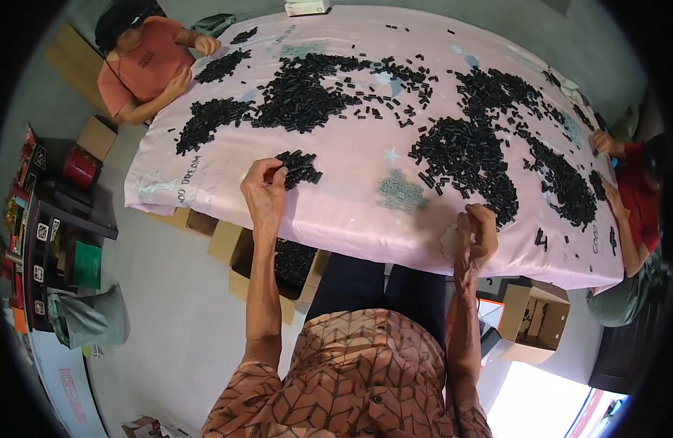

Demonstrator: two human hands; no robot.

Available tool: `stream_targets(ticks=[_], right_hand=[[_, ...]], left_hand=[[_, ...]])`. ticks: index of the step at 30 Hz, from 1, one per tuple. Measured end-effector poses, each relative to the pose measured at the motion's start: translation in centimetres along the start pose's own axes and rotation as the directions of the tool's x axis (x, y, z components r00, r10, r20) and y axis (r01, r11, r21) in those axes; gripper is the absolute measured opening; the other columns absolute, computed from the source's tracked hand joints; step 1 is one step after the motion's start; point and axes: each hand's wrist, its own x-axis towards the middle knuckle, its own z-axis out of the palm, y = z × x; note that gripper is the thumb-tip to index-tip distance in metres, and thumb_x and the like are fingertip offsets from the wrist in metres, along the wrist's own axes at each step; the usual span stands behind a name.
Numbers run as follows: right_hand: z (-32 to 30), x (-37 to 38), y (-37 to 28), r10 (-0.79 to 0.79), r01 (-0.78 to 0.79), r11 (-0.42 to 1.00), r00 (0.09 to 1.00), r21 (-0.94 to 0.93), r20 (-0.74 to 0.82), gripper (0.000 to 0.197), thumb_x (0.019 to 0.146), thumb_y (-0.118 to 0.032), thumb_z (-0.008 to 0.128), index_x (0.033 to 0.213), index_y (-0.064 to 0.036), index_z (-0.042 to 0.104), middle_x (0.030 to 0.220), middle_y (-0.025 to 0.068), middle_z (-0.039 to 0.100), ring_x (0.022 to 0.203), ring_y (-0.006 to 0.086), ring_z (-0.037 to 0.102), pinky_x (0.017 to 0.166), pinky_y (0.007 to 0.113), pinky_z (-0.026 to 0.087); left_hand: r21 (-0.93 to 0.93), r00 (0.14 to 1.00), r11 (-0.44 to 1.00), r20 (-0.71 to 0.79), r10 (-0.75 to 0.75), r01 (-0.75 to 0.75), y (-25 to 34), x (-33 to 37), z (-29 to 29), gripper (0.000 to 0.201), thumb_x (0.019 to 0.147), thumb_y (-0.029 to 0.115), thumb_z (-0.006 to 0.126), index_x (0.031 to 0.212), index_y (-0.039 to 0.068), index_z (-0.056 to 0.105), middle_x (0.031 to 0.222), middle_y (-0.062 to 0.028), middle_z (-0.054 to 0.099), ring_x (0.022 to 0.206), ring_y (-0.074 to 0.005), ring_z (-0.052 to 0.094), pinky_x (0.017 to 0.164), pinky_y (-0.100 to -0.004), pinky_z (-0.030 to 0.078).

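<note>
Over my feed I record one pink cloth-covered table (351, 208). Clocked from its centre, small black pieces (267, 113) lie heaped — a large pile (303, 95) at ten, another large pile (460, 150) at three, a small pile (303, 172) near nine — with a white box (307, 8) at eleven, far edge.

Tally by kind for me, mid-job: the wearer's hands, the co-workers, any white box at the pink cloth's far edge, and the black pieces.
Wearer's hands: 2 (left hand, right hand)
Co-workers: 2 (person in orange, person in red)
White box: 1
Black pieces: too many, too heaped to count
Total: 5, excluding black pieces
</note>
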Motion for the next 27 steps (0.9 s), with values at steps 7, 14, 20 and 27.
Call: stream_targets(ticks=[7,14,20,27], right_hand=[[-0.1,-0.3,0.5,0.083,-0.083,0.997,0.996,0.002,0.045,0.009,0.082,0.004,0.062,0.091,0.003,0.063,0.088,0.0096,0.062,0.073,0.0149,0.06,0.066,0.025,0.048],[0.1,-0.4,0.2,0.093,-0.093,0.996,0.993,-0.002,0.069,0.005,0.085,0.003,0.061,0.09,0.0015,0.062,0.083,0.0054,0.06,0.072,0.0113,0.057,0.065,0.023,0.046],[0.2,-0.1,0.0,0.077,-0.075,0.997,0.995,-0.025,0.066,0.006,0.082,0.005,0.063,0.087,0.0032,0.061,0.084,0.0092,0.061,0.071,0.0162,0.06,0.064,0.026,0.047],[-0.2,0.1,0.0,0.066,-0.063,0.997,0.995,-0.046,0.08,0.009,0.081,0.007,0.061,0.088,0.003,0.062,0.085,0.0115,0.062,0.073,0.0219,0.061,0.066,0.03,0.048]], left_hand=[[0.044,0.971,0.972,-0.059,0.232,-0.229,2.7,-0.1,2.2,0.012,0.081,-0.003,0.062,0.092,-0.002,0.066,0.083,-0.0105,0.063,0.075,-0.017,0.059,0.066,-0.0279,0.048],[-0.074,0.791,0.919,0.485,0.373,-0.388,6.7,-2.2,9.8,0.006,0.079,0.003,0.068,0.085,0.001,0.071,0.083,-0.0083,0.067,0.082,-0.0228,0.059,0.07,-0.0315,0.049],[-0.098,0.626,0.871,0.657,0.42,-0.481,7.6,-1.5,15.6,0.011,0.079,0.003,0.064,0.088,0.002,0.069,0.084,-0.0103,0.062,0.09,-0.0281,0.054,0.084,-0.0379,0.046],[-0.061,0.528,0.851,0.76,0.378,-0.522,7.3,-1.1,17.3,0.014,0.074,-0.004,0.057,0.084,0.0,0.066,0.08,-0.0112,0.06,0.09,-0.0289,0.054,0.083,-0.0385,0.046]])
